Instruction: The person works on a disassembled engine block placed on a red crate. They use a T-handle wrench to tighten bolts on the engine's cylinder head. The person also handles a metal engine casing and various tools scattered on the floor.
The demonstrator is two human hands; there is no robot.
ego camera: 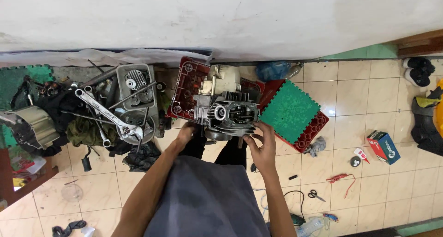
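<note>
The engine (226, 113) is set on the floor (369, 103), between both hands. Its right side is touched by the right hand (262, 150), fingers (264, 128) spread apart. The left hand (187, 132) is pressed against its lower left, but its fingers are hidden.

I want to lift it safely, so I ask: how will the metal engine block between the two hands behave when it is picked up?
The engine block looks like solid cast metal, so probably stiff and heavy for its size. It sits on red plastic mats, with the left hand and the right hand at its lower edge. Its finned, uneven shape may make it tip sideways when lifted.
</note>
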